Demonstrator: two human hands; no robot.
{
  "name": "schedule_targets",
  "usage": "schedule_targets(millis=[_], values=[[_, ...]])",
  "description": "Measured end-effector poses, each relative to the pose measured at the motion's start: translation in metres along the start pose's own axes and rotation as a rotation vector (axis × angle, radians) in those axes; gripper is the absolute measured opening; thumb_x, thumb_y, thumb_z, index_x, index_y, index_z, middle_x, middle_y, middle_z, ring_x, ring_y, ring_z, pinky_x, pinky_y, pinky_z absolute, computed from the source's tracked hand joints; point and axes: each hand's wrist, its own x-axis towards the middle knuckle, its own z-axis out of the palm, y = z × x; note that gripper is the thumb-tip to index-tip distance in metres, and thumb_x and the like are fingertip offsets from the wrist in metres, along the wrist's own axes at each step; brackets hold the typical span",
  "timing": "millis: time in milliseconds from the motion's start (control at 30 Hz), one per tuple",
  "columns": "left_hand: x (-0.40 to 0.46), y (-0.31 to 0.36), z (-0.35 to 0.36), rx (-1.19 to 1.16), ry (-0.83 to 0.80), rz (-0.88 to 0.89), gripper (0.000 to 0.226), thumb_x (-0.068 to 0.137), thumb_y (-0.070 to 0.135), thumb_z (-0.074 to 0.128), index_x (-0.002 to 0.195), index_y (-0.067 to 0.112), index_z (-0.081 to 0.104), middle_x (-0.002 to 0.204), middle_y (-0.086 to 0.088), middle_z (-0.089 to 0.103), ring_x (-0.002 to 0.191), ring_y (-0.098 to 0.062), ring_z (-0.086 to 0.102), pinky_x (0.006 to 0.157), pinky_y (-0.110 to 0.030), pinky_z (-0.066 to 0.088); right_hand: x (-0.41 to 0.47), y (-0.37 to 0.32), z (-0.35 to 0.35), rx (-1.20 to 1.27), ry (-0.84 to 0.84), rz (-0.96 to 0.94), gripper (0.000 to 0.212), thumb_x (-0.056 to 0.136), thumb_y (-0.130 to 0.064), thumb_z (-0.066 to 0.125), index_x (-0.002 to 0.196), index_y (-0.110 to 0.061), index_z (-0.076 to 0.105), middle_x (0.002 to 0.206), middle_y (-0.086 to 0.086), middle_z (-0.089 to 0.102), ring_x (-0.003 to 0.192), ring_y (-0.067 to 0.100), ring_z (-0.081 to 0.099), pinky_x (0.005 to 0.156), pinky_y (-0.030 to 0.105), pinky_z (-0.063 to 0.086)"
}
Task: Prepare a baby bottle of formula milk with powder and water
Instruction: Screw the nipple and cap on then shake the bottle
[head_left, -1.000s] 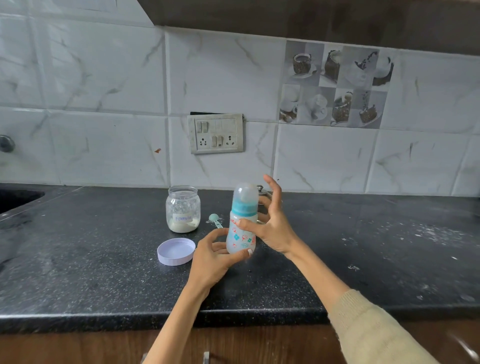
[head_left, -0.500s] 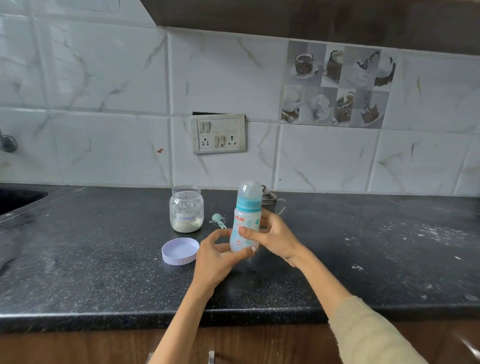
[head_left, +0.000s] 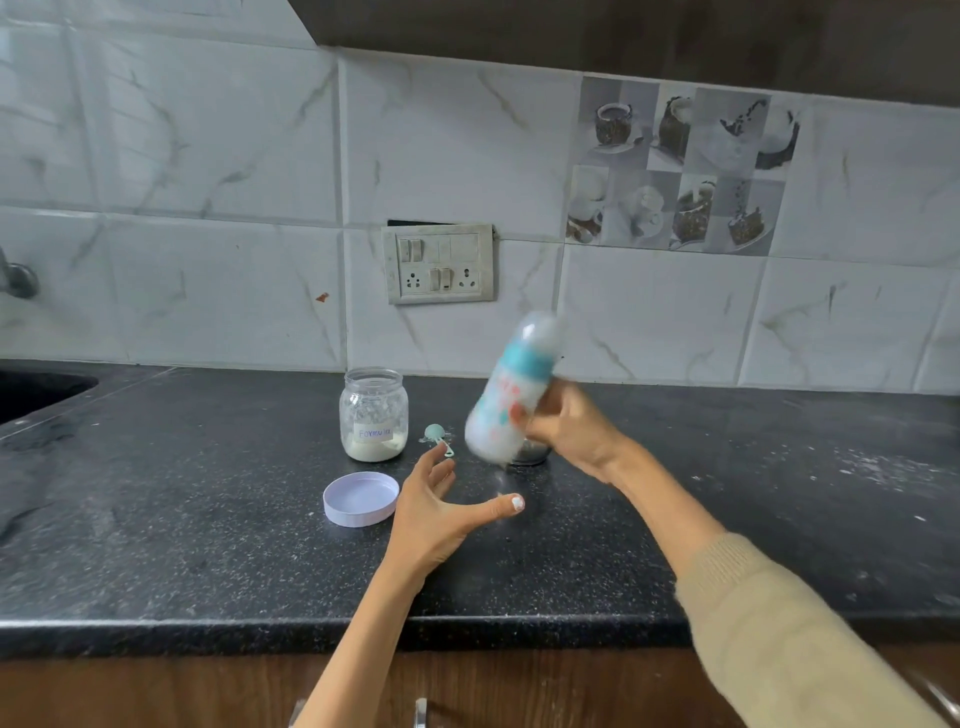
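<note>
Teal-collared baby bottle (head_left: 511, 392) blurred, tilted, capped.

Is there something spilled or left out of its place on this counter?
Yes. White specks, likely powder, are scattered on the dark counter at the far right. The formula jar stands open, its lid lying upside down in front of it. The scoop lies loose beside the jar.

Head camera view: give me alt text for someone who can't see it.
A person's right hand holds a capped baby bottle, tilted and motion-blurred, above a dark kitchen counter, while the left hand hovers open and empty below. Behind sit an open jar of white powder, its lilac lid and a small green scoop.
</note>
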Motion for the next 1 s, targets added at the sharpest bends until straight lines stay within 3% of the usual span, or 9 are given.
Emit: schedule_targets(millis=[67, 167, 267, 400, 500, 600, 700, 833, 1000], values=[[0.0, 0.0, -0.001, 0.026, -0.015, 0.002, 0.136, 0.024, 0.047, 0.09, 0.144, 0.018, 0.034, 0.145, -0.008, 0.044, 0.13, -0.014, 0.046, 0.106, -0.031, 0.039, -0.007, 0.012, 0.004, -0.08, -0.091, -0.004, 0.064, 0.064, -0.037, 0.081, 0.118, -0.013, 0.056, 0.116, 0.003, 0.066, 0.112, 0.021, 0.062, 0.095, 0.034, 0.051], [0.001, -0.001, -0.001, 0.041, -0.028, 0.0, 0.137, 0.024, 0.043, 0.093, 0.144, 0.017, 0.033, 0.145, -0.007, 0.044, 0.13, -0.014, 0.046, 0.105, -0.029, 0.039, -0.006, 0.021, -0.005, 0.038, 0.027, -0.014, 0.089, 0.052, -0.049, 0.086, 0.122, -0.005, 0.055, 0.117, 0.007, 0.066, 0.113, 0.023, 0.062, 0.093, 0.037, 0.053], [0.001, -0.003, -0.001, 0.055, -0.032, -0.001, 0.129, 0.033, 0.031, 0.097, 0.144, 0.015, 0.033, 0.146, -0.008, 0.043, 0.131, -0.014, 0.045, 0.106, -0.031, 0.038, -0.011, 0.017, -0.002, -0.134, -0.125, 0.072, 0.056, 0.075, -0.024, 0.077, 0.123, -0.007, 0.053, 0.124, 0.012, 0.062, 0.115, 0.023, 0.058, 0.098, 0.038, 0.049], [0.003, -0.006, -0.001, 0.07, -0.036, -0.008, 0.131, 0.032, 0.034, 0.097, 0.145, 0.015, 0.032, 0.145, -0.008, 0.044, 0.131, -0.015, 0.045, 0.105, -0.029, 0.038, -0.008, 0.021, -0.007, -0.053, -0.014, 0.005, 0.097, 0.047, -0.06, 0.084, 0.124, -0.009, 0.053, 0.123, 0.007, 0.063, 0.117, 0.02, 0.059, 0.098, 0.037, 0.049], [0.003, -0.006, -0.001, 0.097, -0.042, 0.003, 0.135, 0.029, 0.038, 0.097, 0.145, 0.014, 0.032, 0.146, -0.008, 0.044, 0.131, -0.014, 0.044, 0.107, -0.032, 0.038, -0.011, 0.019, 0.002, -0.192, -0.14, 0.034, 0.08, 0.054, -0.054, 0.08, 0.121, -0.019, 0.053, 0.121, 0.003, 0.063, 0.119, 0.019, 0.057, 0.099, 0.035, 0.049], [0.004, -0.007, -0.002, 0.094, -0.04, -0.004, 0.131, 0.033, 0.033, 0.097, 0.145, 0.014, 0.032, 0.145, -0.007, 0.044, 0.131, -0.014, 0.045, 0.107, -0.031, 0.038, -0.005, 0.029, 0.0, -0.028, -0.022, -0.027, 0.095, 0.048, -0.057, 0.084, 0.126, -0.014, 0.052, 0.125, 0.007, 0.062, 0.119, 0.021, 0.057, 0.097, 0.037, 0.051], [0.002, -0.005, -0.002, 0.119, -0.042, 0.002, 0.135, 0.028, 0.042, 0.095, 0.145, 0.014, 0.032, 0.145, -0.006, 0.046, 0.13, -0.012, 0.046, 0.107, -0.033, 0.039, -0.005, 0.024, 0.007, -0.197, -0.089, -0.06, 0.055, 0.071, -0.034, 0.078, 0.119, -0.024, 0.053, 0.119, -0.002, 0.063, 0.118, 0.017, 0.056, 0.095, 0.029, 0.051], [0.004, -0.007, -0.002, 0.106, -0.034, -0.002, 0.13, 0.033, 0.034, 0.097, 0.144, 0.013, 0.033, 0.144, -0.007, 0.046, 0.129, -0.013, 0.046, 0.102, -0.027, 0.039, -0.002, 0.029, 0.003, -0.142, 0.034, -0.135, 0.082, 0.051, -0.047, 0.086, 0.118, -0.012, 0.054, 0.112, 0.001, 0.067, 0.108, 0.017, 0.063, 0.087, 0.03, 0.056], [0.005, -0.008, -0.002, 0.12, -0.038, -0.004, 0.128, 0.035, 0.033, 0.097, 0.144, 0.013, 0.033, 0.142, -0.004, 0.047, 0.128, -0.012, 0.048, 0.103, -0.028, 0.04, -0.004, 0.036, 0.008, 0.033, 0.018, -0.003, 0.034, 0.083, -0.011, 0.063, 0.115, -0.019, 0.054, 0.114, -0.001, 0.063, 0.105, 0.01, 0.062, 0.087, 0.024, 0.054]])
